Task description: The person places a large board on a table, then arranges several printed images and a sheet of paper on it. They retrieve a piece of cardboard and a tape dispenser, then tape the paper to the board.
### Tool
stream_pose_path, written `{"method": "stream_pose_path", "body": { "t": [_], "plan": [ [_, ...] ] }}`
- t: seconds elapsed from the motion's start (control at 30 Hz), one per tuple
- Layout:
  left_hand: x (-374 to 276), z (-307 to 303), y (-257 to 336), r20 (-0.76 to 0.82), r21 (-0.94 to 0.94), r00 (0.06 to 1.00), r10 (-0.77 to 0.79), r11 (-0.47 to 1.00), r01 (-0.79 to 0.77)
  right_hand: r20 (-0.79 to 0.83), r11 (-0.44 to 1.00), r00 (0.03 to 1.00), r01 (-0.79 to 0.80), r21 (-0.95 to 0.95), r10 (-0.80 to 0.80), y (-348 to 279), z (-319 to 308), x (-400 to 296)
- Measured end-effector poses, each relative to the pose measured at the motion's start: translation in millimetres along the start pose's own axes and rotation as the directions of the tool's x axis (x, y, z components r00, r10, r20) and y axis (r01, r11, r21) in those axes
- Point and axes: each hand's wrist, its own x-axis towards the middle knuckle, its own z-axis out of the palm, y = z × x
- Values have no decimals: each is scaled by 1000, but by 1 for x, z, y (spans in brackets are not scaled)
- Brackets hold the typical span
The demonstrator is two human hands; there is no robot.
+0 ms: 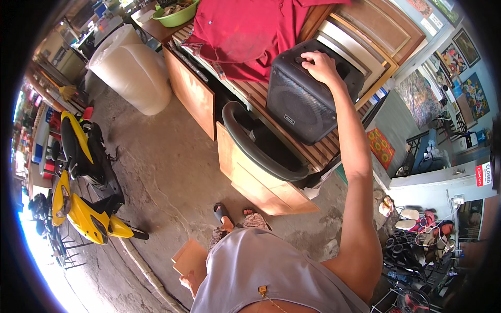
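A large black speaker (299, 94) stands on a slatted wooden bench (254, 94). My right hand (319, 65) rests on the top of the speaker, fingers bent near its knobs; nothing shows in its grasp. Low at my left side, my left hand (189, 282) holds flat wooden pieces (192, 258), partly hidden by my shirt. A red cloth (242, 35) lies on the bench beside the speaker. Plywood panels (258, 176) lean at the bench's front, next to a curved dark rim (250, 152).
A yellow scooter (86, 219) stands on the left. A big roll of white wrap (131, 72) is on the floor past the panels. Framed wooden panels (375, 31) lean behind the speaker. Shoes (409, 214) and a fan (413, 301) are at the right.
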Motion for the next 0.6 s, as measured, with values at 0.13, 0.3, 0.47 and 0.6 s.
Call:
{"method": "stream_pose_path", "body": {
  "t": [0.13,0.3,0.47,0.6],
  "plan": [
    [-3,0,-3,2,-6,1000,1,1000,-1,3,1000,1000,-1,4,1,1,0,-1],
    [-14,3,-7,16,-3,1000,-4,1000,4,9,1000,1000,-3,-4,3,3,-1,-1],
    [-31,2,-27,27,-15,999,-24,1000,25,12,999,999,36,-29,-35,3,5,9],
    [-46,-8,-42,27,-38,1000,-15,999,16,1,983,986,165,74,-166,5,10,15]
  ]
}}
